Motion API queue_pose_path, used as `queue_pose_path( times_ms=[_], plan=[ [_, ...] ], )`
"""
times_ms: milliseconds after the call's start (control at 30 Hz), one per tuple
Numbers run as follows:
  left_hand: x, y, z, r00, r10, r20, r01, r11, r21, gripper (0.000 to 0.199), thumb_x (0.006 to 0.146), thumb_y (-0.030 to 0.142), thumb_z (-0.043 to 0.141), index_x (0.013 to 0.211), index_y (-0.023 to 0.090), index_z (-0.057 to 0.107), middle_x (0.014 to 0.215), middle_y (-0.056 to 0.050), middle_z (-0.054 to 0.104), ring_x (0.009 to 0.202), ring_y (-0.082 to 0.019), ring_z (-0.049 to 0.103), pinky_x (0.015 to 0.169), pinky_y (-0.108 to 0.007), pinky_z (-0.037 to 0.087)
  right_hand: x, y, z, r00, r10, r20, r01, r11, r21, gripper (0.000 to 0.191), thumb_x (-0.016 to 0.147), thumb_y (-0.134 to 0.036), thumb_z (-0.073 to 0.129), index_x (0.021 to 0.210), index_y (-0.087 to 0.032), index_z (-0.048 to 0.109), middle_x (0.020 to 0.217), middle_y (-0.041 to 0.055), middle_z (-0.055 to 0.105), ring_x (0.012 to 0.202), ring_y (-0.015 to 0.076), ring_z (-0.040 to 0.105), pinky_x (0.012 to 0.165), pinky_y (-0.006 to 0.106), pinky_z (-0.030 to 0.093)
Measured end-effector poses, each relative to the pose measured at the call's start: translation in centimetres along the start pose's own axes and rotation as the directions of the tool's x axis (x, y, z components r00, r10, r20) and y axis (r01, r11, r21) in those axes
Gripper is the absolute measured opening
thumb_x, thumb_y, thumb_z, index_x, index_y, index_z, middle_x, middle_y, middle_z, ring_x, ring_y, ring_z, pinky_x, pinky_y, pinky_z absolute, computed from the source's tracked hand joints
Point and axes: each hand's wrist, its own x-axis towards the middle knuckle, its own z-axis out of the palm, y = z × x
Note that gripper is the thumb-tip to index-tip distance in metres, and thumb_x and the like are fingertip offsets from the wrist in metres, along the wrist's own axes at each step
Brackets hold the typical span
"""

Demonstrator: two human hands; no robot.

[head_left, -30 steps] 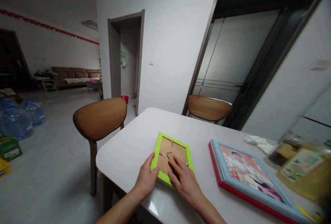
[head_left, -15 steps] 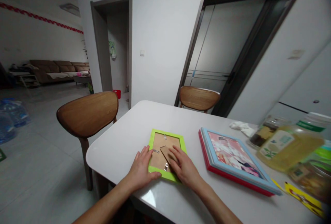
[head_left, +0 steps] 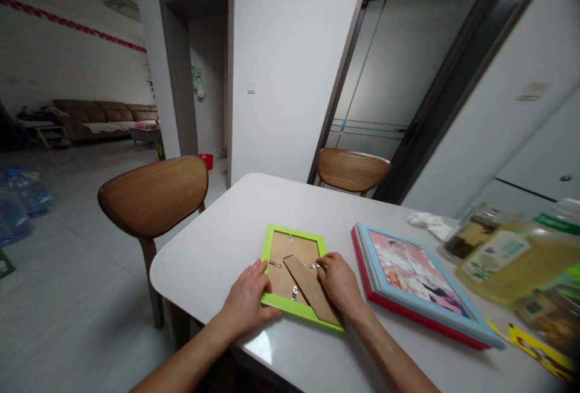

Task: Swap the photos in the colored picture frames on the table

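Observation:
A green picture frame (head_left: pixel 292 305) lies face down on the white table, its brown backing board (head_left: pixel 281 248) showing. Metal clips sit along the backing's sides, and a brown stand flap (head_left: pixel 312 291) slants across it toward the lower right corner. My left hand (head_left: pixel 248 299) rests on the frame's left edge and lower left corner, fingers apart. At the right edge, the fingers of my right hand (head_left: pixel 338 281) are closed together at the right metal clip (head_left: pixel 313 266).
Right of the green frame lies a stack of frames, a light blue one (head_left: pixel 378 269) on top of red. Beyond are a white tissue (head_left: pixel 430 224), jars and a large bottle of yellow liquid (head_left: pixel 502 260). Wooden chairs (head_left: pixel 156 196) stand at the table's left and far sides.
My right hand has moved from over the stand flap to the right clip, and its fingers have drawn together. The flap and right clip are now more exposed. The view has shifted slightly.

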Motion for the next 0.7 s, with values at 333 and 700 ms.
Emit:
queue_pose_path(
  times_ms=[333, 700],
  plan=[
    [0.0, 0.1, 0.0, 1.0, -0.009, -0.017, 0.008, 0.998, -0.062, 0.035, 0.053, 0.032, 0.071, 0.078, 0.019, 0.05, 0.129, -0.011, 0.039, 0.123, -0.024, 0.025, 0.1, -0.042, 0.019, -1.8, -1.2, -1.1, 0.979, -0.204, 0.03, 0.2, 0.974, 0.103, 0.03, 0.075, -0.026, 0.042, 0.097, -0.019, 0.062, 0.11, 0.0099, 0.052, 0.101, 0.0205, 0.045, 0.088, 0.033, 0.033],
    [-0.1, 0.1, 0.0, 0.999, -0.016, -0.031, 0.014, 0.997, -0.079, 0.032, 0.052, 0.028, 0.071, 0.074, 0.019, 0.051, 0.128, -0.012, 0.039, 0.122, -0.023, 0.028, 0.098, -0.035, 0.025, -2.7, -3.3, -1.2, 0.91, -0.367, 0.193, 0.313, 0.914, 0.259, 0.015, 0.069, -0.025, 0.054, 0.073, -0.027, 0.068, 0.107, 0.0044, 0.055, 0.1, 0.0202, 0.045, 0.089, 0.035, 0.031]
  ],
)
